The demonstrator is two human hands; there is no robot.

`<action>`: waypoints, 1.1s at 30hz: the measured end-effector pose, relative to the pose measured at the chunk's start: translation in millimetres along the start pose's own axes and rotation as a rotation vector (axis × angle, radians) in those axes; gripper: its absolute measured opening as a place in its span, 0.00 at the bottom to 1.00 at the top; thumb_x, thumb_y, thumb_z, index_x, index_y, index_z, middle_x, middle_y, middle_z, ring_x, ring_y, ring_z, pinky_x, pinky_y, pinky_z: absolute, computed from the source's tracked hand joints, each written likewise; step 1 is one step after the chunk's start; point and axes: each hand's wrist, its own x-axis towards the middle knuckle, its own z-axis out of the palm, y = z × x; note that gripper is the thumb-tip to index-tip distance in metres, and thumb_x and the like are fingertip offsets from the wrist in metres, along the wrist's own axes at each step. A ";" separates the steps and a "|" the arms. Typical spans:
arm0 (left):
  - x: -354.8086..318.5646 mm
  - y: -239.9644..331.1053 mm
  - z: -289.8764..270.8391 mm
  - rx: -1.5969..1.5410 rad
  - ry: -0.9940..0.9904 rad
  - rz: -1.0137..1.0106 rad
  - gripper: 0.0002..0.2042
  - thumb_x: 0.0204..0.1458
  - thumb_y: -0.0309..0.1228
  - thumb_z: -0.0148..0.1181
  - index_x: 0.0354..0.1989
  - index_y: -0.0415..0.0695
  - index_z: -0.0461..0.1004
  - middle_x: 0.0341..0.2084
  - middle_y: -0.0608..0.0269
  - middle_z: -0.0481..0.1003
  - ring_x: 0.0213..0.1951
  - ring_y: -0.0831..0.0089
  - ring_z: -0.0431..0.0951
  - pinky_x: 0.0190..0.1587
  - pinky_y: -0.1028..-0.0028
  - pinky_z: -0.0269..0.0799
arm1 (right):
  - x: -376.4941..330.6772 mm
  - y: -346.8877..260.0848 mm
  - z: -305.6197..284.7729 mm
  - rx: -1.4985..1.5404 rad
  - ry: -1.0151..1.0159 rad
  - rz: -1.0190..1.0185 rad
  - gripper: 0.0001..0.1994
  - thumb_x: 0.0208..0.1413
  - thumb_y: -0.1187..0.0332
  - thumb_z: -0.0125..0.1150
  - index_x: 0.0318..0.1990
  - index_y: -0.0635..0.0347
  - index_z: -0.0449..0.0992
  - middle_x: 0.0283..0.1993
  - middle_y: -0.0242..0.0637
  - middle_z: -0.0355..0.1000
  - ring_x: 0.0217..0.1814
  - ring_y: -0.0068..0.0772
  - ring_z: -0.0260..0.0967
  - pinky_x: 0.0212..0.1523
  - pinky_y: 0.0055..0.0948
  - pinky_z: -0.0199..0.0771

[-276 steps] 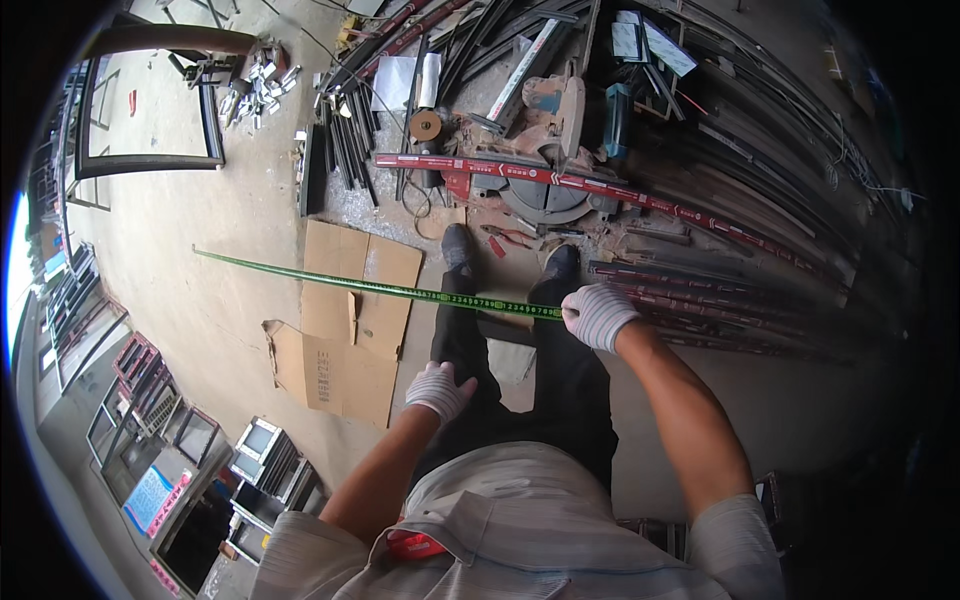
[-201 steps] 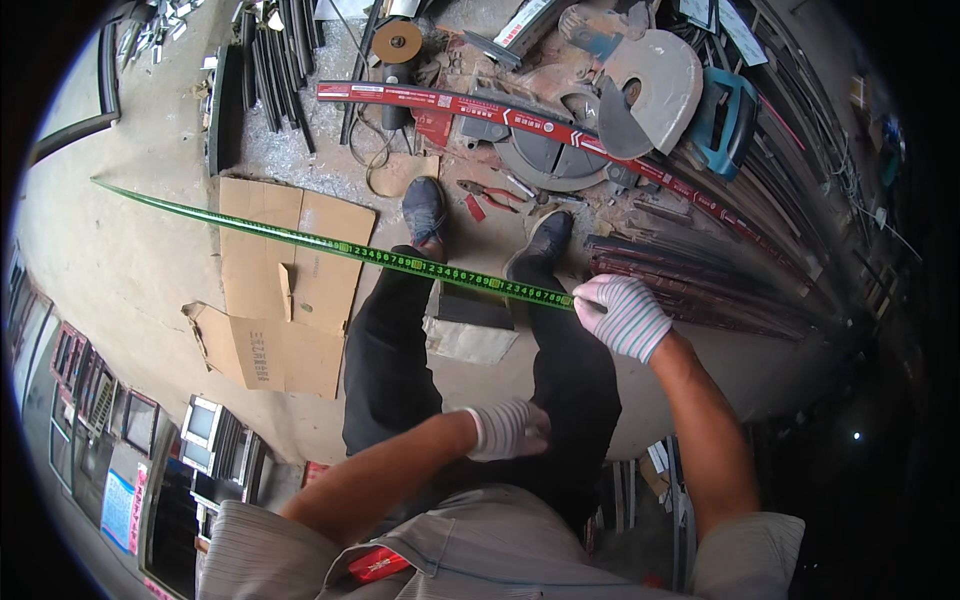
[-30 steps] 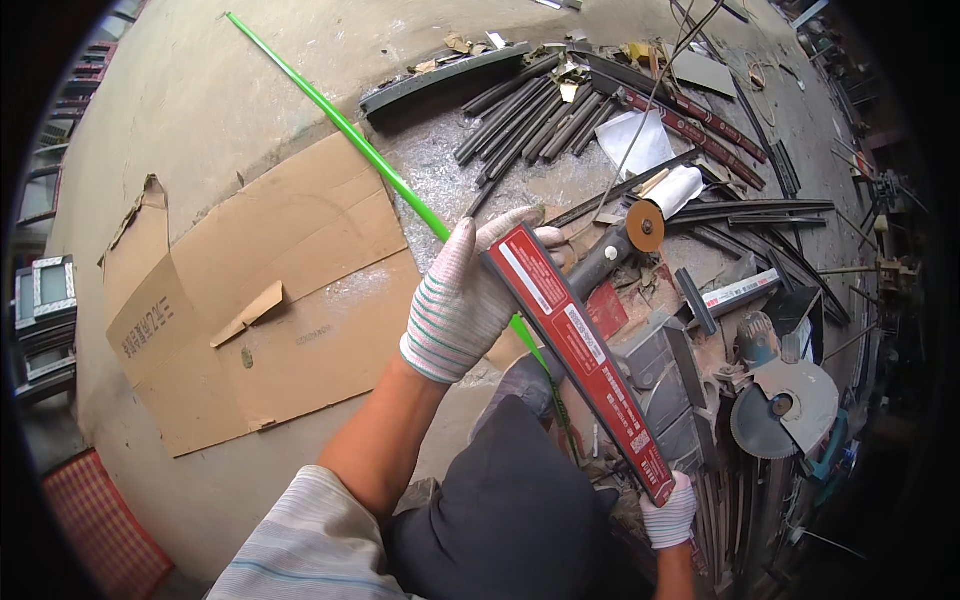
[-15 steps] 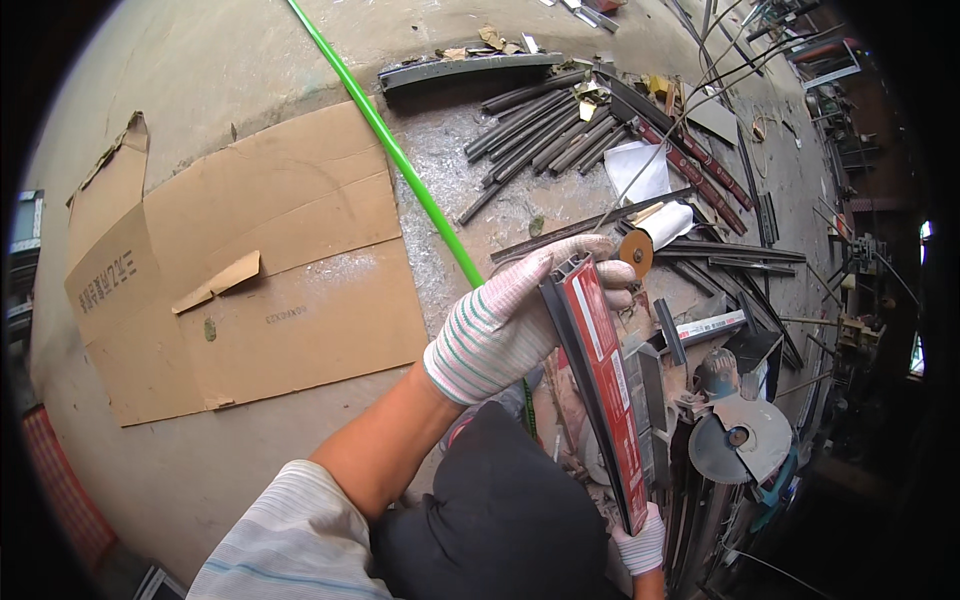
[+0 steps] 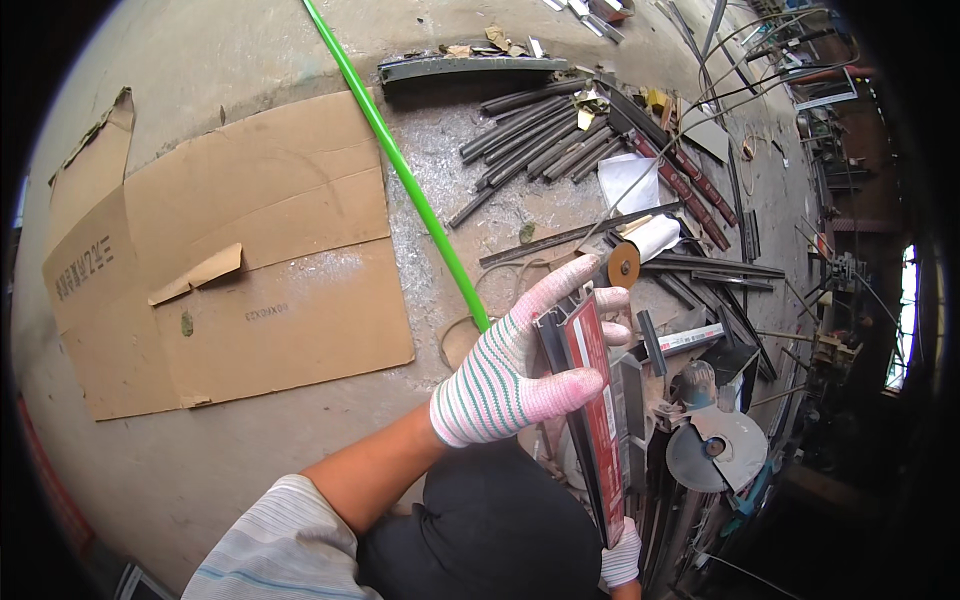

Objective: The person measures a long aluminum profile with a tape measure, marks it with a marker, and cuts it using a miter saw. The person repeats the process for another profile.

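Observation:
A dark aluminium profile with red protective film on one face (image 5: 590, 400) stands slanted in front of me, its hollow end uppermost. My left hand (image 5: 515, 365), in a white knitted glove with green stripes, grips it near that upper end. The thumb lies across the red face, and the fingers reach around the far side and past the end. At the lower end, my right hand (image 5: 622, 557), gloved too, holds the profile; most of its fingers are hidden. Beyond the left fingertips is a brown abrasive disc (image 5: 623, 264).
A cut-off saw with a round blade (image 5: 703, 452) stands to the right. Flattened cardboard (image 5: 290, 330) covers the floor at left, and a green pole (image 5: 400, 165) runs along its edge. Farther off lie a heap of dark profiles (image 5: 540, 130), white paper (image 5: 630, 183) and loose cables (image 5: 690, 120).
The left thumb has come round onto the red face, and the left fingers have spread apart somewhat. The profile and right hand have shifted slightly left in view.

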 end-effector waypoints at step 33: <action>-3.9 -20.0 -8.5 -0.181 -0.083 0.111 0.59 0.36 0.41 0.86 0.76 0.52 0.49 0.70 0.39 0.61 0.67 0.50 0.70 0.67 0.51 0.69 | -11.5 57.2 11.8 0.118 -0.024 0.177 0.20 0.42 0.64 0.74 0.43 0.60 0.76 0.31 0.42 0.77 0.35 0.43 0.80 0.40 0.37 0.79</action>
